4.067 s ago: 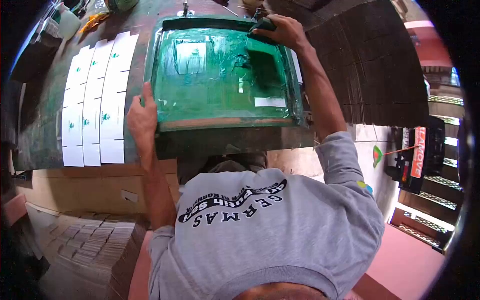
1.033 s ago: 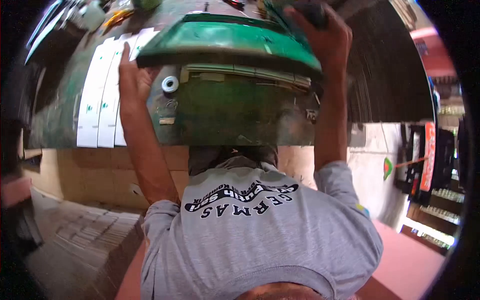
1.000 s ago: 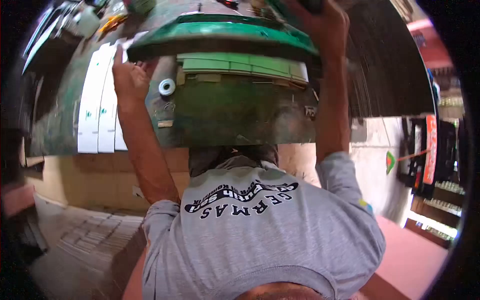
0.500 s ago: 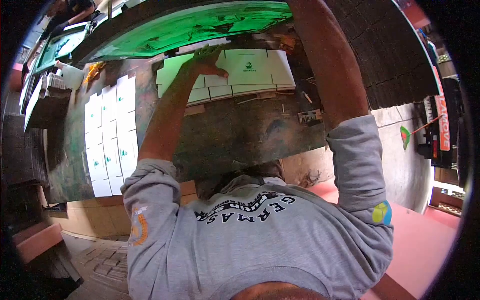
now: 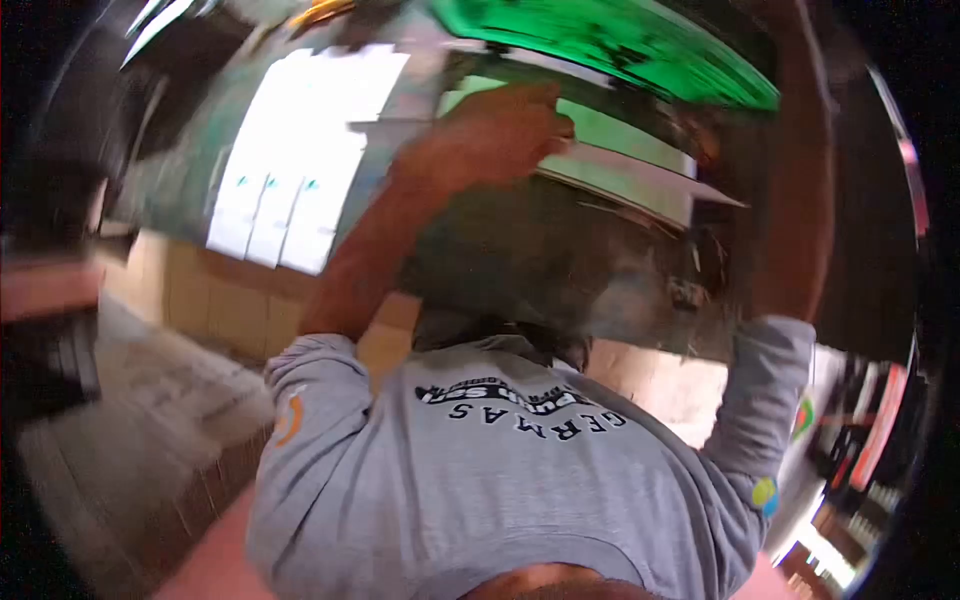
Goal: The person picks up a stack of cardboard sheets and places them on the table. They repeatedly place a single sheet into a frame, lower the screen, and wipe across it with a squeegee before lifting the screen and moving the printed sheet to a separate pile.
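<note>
My left hand (image 5: 525, 130), smeared by motion, is over the near side of the printing place, its fingers closed on the left end of a pale card sheet (image 5: 650, 172). That sheet is tilted, and more pale card under green light lies behind it. Beyond them a green screen (image 5: 620, 45) in a dark frame is raised at the top of the view. My right forearm (image 5: 795, 190) reaches up past the screen's right end; my right hand is outside the view. Flat white printed cards (image 5: 265, 215) lie side by side on the dark worktable (image 5: 510, 245) at the left.
An orange-yellow item (image 5: 320, 12) is at the upper left. Small items, too blurred to make out, lie on the table near my right forearm. Dark stacked material stands at the right. The table's front edge runs close to my body.
The view has turned and shifted, and is more blurred. My left hand has closed on the card, which was lying flat with its print facing up and is now tilted.
</note>
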`<state>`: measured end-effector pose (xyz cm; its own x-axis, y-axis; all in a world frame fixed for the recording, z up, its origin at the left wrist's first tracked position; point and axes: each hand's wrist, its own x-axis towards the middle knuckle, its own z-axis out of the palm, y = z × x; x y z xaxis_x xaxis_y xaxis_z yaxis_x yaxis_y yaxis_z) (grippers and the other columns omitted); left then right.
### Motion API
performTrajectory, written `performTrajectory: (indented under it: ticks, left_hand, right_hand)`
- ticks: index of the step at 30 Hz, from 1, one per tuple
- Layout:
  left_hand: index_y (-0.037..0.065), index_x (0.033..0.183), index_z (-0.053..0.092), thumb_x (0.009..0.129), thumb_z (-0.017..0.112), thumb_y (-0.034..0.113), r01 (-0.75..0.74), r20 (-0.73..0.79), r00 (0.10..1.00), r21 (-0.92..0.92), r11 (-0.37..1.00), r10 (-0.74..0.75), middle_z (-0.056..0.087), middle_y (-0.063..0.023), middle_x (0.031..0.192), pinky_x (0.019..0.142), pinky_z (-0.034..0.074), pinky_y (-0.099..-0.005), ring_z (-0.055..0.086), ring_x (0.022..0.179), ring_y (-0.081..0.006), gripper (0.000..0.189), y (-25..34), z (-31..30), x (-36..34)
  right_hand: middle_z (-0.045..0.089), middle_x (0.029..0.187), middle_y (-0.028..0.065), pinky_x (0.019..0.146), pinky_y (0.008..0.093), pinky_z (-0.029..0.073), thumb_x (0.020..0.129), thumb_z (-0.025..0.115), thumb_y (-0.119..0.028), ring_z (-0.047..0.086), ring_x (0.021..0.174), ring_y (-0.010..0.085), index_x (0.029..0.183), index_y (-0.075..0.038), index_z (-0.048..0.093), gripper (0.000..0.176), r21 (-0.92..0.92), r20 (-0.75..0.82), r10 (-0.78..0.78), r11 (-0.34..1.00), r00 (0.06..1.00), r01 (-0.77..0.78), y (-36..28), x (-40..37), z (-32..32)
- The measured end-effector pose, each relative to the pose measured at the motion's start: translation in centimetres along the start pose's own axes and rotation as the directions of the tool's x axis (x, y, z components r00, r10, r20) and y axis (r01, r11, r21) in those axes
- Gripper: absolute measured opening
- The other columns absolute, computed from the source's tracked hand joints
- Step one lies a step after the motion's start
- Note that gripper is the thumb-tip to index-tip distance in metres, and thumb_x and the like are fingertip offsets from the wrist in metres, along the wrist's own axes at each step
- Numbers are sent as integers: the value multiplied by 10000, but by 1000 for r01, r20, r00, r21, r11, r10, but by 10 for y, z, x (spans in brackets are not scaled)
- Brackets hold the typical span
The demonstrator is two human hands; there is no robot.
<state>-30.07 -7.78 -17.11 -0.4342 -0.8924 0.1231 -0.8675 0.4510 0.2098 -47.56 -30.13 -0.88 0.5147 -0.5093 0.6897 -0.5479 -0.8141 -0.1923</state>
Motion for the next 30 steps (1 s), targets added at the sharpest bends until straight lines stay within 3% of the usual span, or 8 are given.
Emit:
performTrajectory:
  ticks: [4, 6, 7, 11, 17, 19, 29, 30]
  left_hand:
    - [42, 1054, 684, 909, 686, 198, 147, -169, 941, -573, 806, -292, 640, -65, 1036, 828, 505, -313, 624, 950, -193, 213, -12, -42, -122]
    - [30, 1043, 686, 951, 641, 192, 97, -296, 707, -859, 502, -643, 651, -8, 936, 745, 502, -291, 607, 895, -106, 192, -31, -32, -184]
    - [40, 1034, 692, 958, 628, 204, 67, -264, 372, -948, 310, -890, 665, -37, 1008, 763, 512, -274, 615, 909, -116, 192, -32, -26, -197]
    - [38, 1280, 538, 995, 542, 197, -395, -290, -136, -861, 320, -947, 608, -83, 1131, 823, 562, -326, 637, 968, -197, 327, -92, 2, -233]
    - [-38, 1210, 490, 931, 605, 57, -783, 174, -212, -618, 61, -962, 572, -162, 1120, 864, 600, -377, 621, 1005, -275, 316, -129, 72, -190]
    - [-61, 1229, 478, 945, 597, 70, -863, 263, -92, -503, -55, -960, 559, -171, 1182, 875, 598, -380, 618, 1071, -296, 335, -127, 90, -167]
    - [-110, 1342, 398, 986, 556, 111, -853, 377, -227, -522, -3, -898, 492, -197, 1345, 1005, 528, -372, 577, 1175, -292, 448, -142, 149, -92]
    - [28, 1372, 426, 1033, 464, 187, -841, 421, -169, -533, -93, -891, 489, -110, 1409, 995, 537, -362, 578, 1198, -228, 376, -147, 151, -93]
  right_hand:
    - [730, 840, 83, 715, 307, 543, 777, 834, -277, 698, 779, 137, 1000, -45, 740, 335, -52, 27, -18, 998, 999, 20, 9, 4, 0]
    - [730, 840, 84, 714, 306, 543, 777, 835, -278, 698, 779, 137, 1002, -45, 739, 338, -85, 31, -27, 996, 999, 29, 21, 8, -2]
    - [730, 841, 84, 714, 306, 543, 776, 835, -278, 697, 779, 137, 1003, -44, 738, 340, -100, 40, -36, 994, 999, 40, 24, 8, -2]
    - [730, 842, 86, 714, 306, 543, 775, 837, -278, 697, 779, 137, 1006, -43, 737, 345, -121, 49, -38, 992, 998, 44, 29, 9, -3]
    - [730, 845, 90, 713, 306, 544, 773, 839, -279, 696, 780, 136, 1011, -40, 735, 353, -135, 52, -30, 990, 998, 36, 35, 8, -7]
    - [730, 846, 91, 712, 306, 544, 773, 840, -280, 696, 780, 136, 1013, -39, 734, 356, -133, 54, -30, 990, 998, 37, 35, 8, -7]
    - [730, 850, 96, 711, 306, 544, 770, 843, -281, 695, 781, 135, 1021, -35, 730, 370, -124, 50, -24, 992, 998, 30, 38, 6, -9]
    - [730, 850, 96, 711, 306, 544, 769, 843, -282, 695, 781, 135, 1022, -35, 730, 371, -124, 48, -23, 992, 999, 29, 37, 6, -9]
